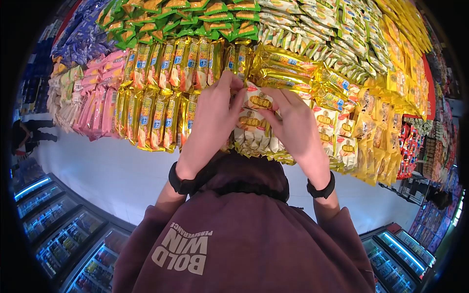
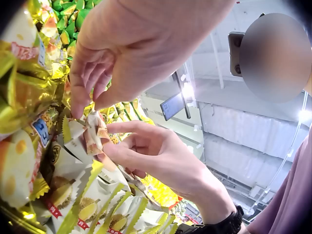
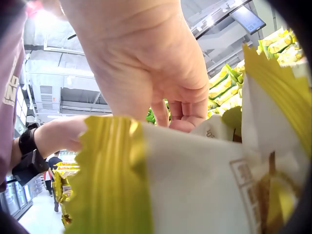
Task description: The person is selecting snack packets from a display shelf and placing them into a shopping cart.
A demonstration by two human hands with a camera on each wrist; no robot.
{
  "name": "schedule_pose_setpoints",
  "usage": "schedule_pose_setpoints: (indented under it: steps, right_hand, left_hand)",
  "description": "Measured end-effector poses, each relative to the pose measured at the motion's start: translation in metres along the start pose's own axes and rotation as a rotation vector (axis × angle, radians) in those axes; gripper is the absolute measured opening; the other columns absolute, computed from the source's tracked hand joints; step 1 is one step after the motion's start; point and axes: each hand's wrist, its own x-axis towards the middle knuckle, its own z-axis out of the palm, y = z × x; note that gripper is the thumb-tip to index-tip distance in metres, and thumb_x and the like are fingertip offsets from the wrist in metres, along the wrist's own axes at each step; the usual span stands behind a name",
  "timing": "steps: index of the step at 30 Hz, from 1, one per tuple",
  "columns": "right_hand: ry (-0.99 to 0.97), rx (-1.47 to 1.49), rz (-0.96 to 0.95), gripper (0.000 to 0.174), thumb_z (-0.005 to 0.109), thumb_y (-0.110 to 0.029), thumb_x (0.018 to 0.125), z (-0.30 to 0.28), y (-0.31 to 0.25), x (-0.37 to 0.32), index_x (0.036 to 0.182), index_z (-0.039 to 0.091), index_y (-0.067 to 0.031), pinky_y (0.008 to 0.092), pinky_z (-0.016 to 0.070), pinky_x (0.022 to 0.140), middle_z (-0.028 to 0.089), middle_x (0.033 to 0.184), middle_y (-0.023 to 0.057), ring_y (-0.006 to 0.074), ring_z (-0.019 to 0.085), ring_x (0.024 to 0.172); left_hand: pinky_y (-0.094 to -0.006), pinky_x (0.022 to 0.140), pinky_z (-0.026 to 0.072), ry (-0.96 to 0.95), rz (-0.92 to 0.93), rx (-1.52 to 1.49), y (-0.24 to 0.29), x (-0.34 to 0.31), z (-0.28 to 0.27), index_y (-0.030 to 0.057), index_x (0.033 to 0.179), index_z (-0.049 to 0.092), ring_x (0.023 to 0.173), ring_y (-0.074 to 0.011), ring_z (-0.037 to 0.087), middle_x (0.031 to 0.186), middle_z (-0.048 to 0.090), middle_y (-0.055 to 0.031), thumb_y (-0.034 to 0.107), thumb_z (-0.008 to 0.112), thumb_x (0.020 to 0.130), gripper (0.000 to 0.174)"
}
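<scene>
A small white snack packet (image 1: 257, 97) with yellow lettering panels lies between the two hands in the head view, over a stack of matching packets. My left hand (image 1: 217, 110) pinches one end of it between thumb and fingertips; the left wrist view shows this grip at the top of the packet (image 2: 93, 134). On its other side, the right hand (image 1: 294, 119) pinches the wrapper with thumb and index finger. Durian pictures show on the neighbouring packets (image 2: 87, 204). In the right wrist view, a near packet (image 3: 190, 170) hides most of what the right fingers (image 3: 183, 117) hold.
Gold-wrapped bars (image 1: 156, 117) stand in rows at the left. Green packets (image 1: 190, 19) and white-green packets (image 1: 332, 29) are piled behind. Yellow bags (image 1: 376, 127) fill the right side. Glass-door fridges (image 1: 63, 219) line the floor's far edges, and a person (image 1: 29, 134) stands at the far left.
</scene>
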Motion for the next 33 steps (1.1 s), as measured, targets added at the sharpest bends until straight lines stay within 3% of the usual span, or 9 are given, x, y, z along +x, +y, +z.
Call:
schedule_pose_setpoints:
  steps: [6, 18, 21, 24, 27, 30, 33]
  right_hand:
    - [-0.006, -0.003, -0.003, 0.03, 0.068, -0.017, 0.089, 0.001, 0.002, 0.0, 0.115, 0.06, -0.0047, 0.0442, 0.0529, 0.08, 0.064, 0.101, 0.0149, 0.0351, 0.062, 0.1]
    - [-0.038, 0.049, 0.018, 0.03, 0.067, -0.016, 0.089, 0.0, 0.006, 0.0, 0.116, 0.059, -0.0039, 0.045, 0.0519, 0.08, 0.065, 0.099, 0.0169, 0.0368, 0.062, 0.098]
    - [-0.044, 0.029, 0.016, 0.03, 0.066, -0.017, 0.09, 0.002, 0.007, 0.0, 0.117, 0.059, -0.0036, 0.0447, 0.0516, 0.08, 0.065, 0.098, 0.0176, 0.0373, 0.062, 0.097]
    - [-0.031, 0.033, -0.007, 0.03, 0.065, -0.018, 0.091, 0.003, 0.008, -0.001, 0.117, 0.059, -0.0032, 0.0446, 0.0514, 0.081, 0.065, 0.098, 0.0173, 0.0372, 0.062, 0.097]
    - [-0.03, 0.012, -0.006, 0.031, 0.064, -0.018, 0.092, 0.002, 0.008, -0.001, 0.119, 0.059, -0.0035, 0.0441, 0.0516, 0.082, 0.065, 0.098, 0.0166, 0.0365, 0.063, 0.097]
    - [-0.031, -0.013, -0.012, 0.035, 0.064, -0.019, 0.092, 0.001, 0.007, -0.003, 0.123, 0.059, -0.0044, 0.043, 0.0525, 0.08, 0.065, 0.101, 0.0167, 0.0348, 0.063, 0.1]
    - [0.033, -0.113, -0.097, 0.037, 0.063, -0.022, 0.093, 0.001, 0.005, -0.007, 0.126, 0.059, -0.0057, 0.0415, 0.0542, 0.072, 0.067, 0.095, 0.0162, 0.0331, 0.066, 0.09]
  left_hand:
    - [-0.0321, 0.056, 0.0487, 0.031, 0.019, -0.03, -0.003, 0.01, 0.005, -0.0012, 0.105, 0.056, 0.061, -0.0213, 0.064, 0.083, 0.07, -0.0126, 0.003, 0.065, 0.09, 0.018]
    - [-0.0309, 0.057, 0.0476, -0.014, -0.052, -0.053, 0.0, 0.015, 0.005, -0.0009, 0.109, 0.052, 0.062, -0.0175, 0.06, 0.084, 0.065, -0.0119, 0.002, 0.061, 0.092, 0.019]
    - [-0.0455, 0.066, 0.0482, 0.013, 0.012, -0.097, -0.003, 0.015, 0.007, -0.003, 0.105, 0.05, 0.072, -0.0395, 0.062, 0.087, 0.064, -0.021, 0.0, 0.059, 0.091, 0.016]
    - [-0.0442, 0.071, 0.0497, -0.007, 0.001, -0.04, 0.009, 0.01, -0.003, -0.0033, 0.102, 0.057, 0.081, -0.0352, 0.063, 0.095, 0.066, -0.0179, 0.002, 0.064, 0.089, 0.016]
    - [-0.0422, 0.081, 0.0511, -0.045, 0.405, 0.136, 0.009, 0.006, -0.012, -0.0028, 0.105, 0.064, 0.098, -0.0311, 0.063, 0.109, 0.067, -0.013, 0.003, 0.068, 0.085, 0.022]
    - [-0.0388, 0.09, 0.0514, -0.143, 0.468, 0.212, -0.001, 0.0, -0.007, 0.0025, 0.115, 0.068, 0.107, -0.0309, 0.06, 0.117, 0.069, -0.0108, 0.003, 0.071, 0.081, 0.034]
    - [-0.0395, 0.092, 0.0512, -0.154, 0.487, 0.289, -0.003, -0.003, -0.007, 0.0016, 0.119, 0.067, 0.109, -0.0305, 0.06, 0.123, 0.067, -0.0117, 0.003, 0.071, 0.08, 0.039]
